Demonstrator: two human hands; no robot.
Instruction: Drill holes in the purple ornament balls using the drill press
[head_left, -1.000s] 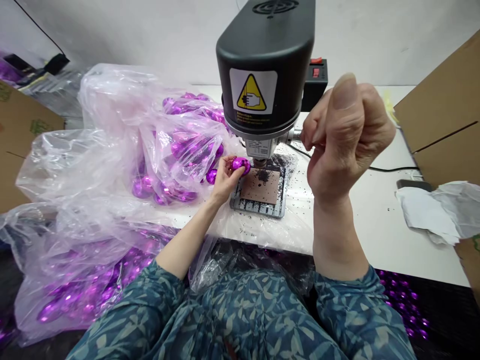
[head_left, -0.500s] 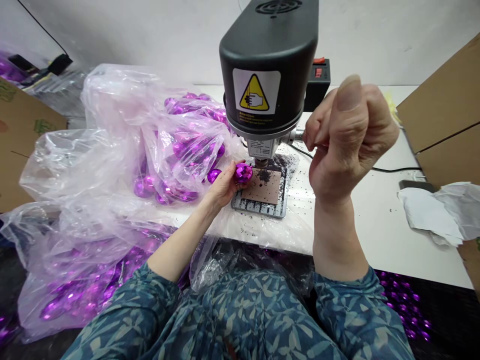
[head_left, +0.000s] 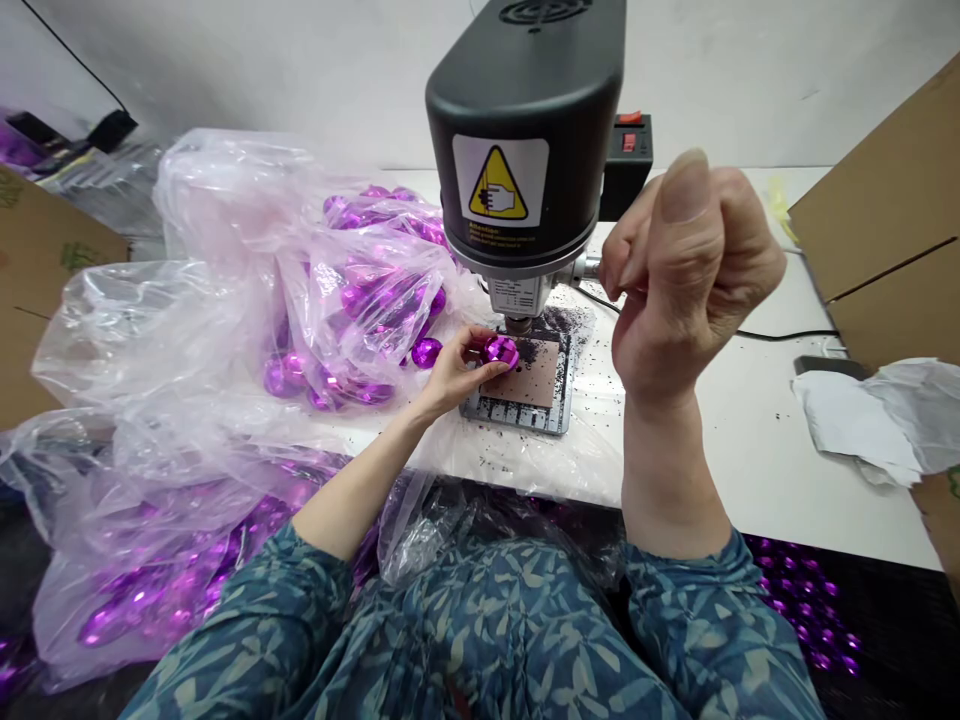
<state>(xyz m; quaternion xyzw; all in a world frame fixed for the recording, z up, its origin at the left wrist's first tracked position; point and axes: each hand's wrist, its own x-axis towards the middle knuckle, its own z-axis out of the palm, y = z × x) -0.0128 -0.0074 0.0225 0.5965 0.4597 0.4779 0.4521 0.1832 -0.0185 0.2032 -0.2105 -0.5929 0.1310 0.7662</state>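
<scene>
Between the thumb and fingers of my left hand is a shiny purple faceted ball. It is over the left part of a brown board, close to the chuck of a black bench drill press. The board lies on the slotted metal base, strewn with dark shavings. Raised at the right of the machine, my right hand is closed around the end of the feed lever, most of which its fingers hide. Another purple ball rests left of my left hand.
Clear plastic bags of purple balls spread over the left of the white table. Cardboard boxes stand at both sides. A black cable and crumpled white wrapping lie at right. More purple balls sit below the table edge.
My left hand has shifted right with the purple ball, from the board's left edge to further over it, turning the ball on the way. My right hand stays on the lever.
</scene>
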